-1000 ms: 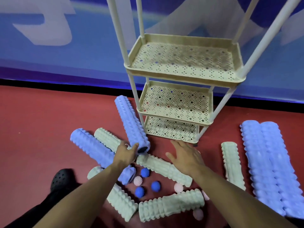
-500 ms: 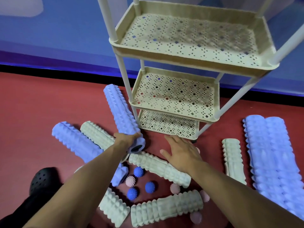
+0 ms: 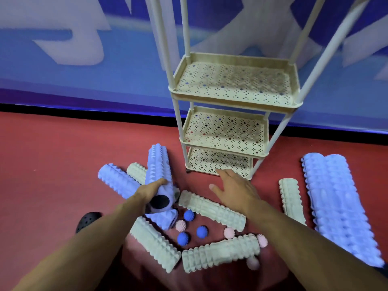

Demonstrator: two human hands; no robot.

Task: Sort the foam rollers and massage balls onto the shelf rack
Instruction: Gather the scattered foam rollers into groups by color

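Observation:
My left hand [image 3: 150,189] grips the near end of a blue spiked foam roller [image 3: 157,164], raised so its black hollow end faces me. My right hand [image 3: 235,186] hovers open, fingers spread, in front of the lowest tier of the cream shelf rack [image 3: 235,106], above a cream ridged roller [image 3: 212,208]. The rack's three perforated tiers hold nothing. On the red floor lie another blue roller [image 3: 117,181], several cream rollers, three blue spiky balls [image 3: 189,215] and several pink ones [image 3: 180,225].
Two long blue rollers [image 3: 336,202] lie side by side at the right, a short cream roller [image 3: 290,198] beside them. A black perforated shoe [image 3: 88,220] shows at lower left. A blue and white wall banner stands behind the rack.
My left hand has lifted the blue roller's near end off the floor and toward me. My right hand stayed open near the rack's bottom tier. The view tilted up.

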